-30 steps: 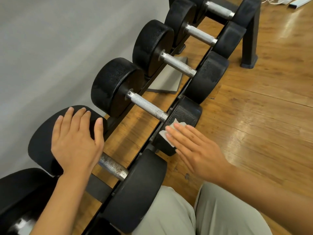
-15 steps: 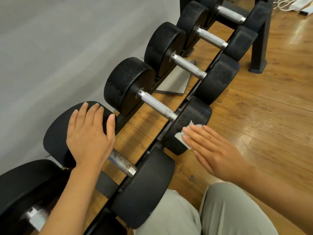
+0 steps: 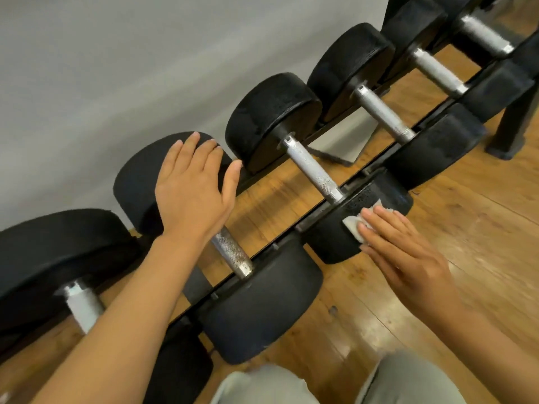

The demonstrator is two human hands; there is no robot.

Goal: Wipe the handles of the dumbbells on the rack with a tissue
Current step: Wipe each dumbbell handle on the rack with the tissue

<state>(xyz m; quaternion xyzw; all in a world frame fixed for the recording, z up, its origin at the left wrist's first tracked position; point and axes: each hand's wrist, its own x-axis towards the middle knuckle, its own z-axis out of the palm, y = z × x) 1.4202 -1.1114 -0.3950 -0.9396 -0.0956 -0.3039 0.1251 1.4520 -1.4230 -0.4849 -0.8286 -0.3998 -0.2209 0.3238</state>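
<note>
**Hands flat on two dumbbells, tissue under the right**

Dumbbells fill our view in a diagonal row, from the near left corner up to the far right, all lying across a black rack [image 3: 280,246] whose rails run along the row. A grey wall [image 3: 116,68] stands behind it and a wooden floor [image 3: 452,243] spreads to the right.

At far left we see the largest dumbbell [image 3: 52,252], its silver handle partly covered by our left forearm. Next comes the second dumbbell [image 3: 262,310]. Our left hand [image 3: 192,193] lies flat on its far head, fingers straight and close together, thumb spread out; it grips nothing. The knurled handle [image 3: 233,255] of this dumbbell shows bare just below the wrist.

Further right sits the third dumbbell [image 3: 274,118], with its handle [image 3: 312,167] uncovered. Our right hand [image 3: 408,252] presses the white tissue [image 3: 354,225] against the outer face of that dumbbell's near head, fingers straight and laid over the tissue, whose edges peek out past the fingertips. The tissue touches the head, not the handle.

Beyond these, two more dumbbells [image 3: 379,91] continue toward the upper right. Grey trouser legs [image 3: 408,380] show at the bottom edge.
</note>
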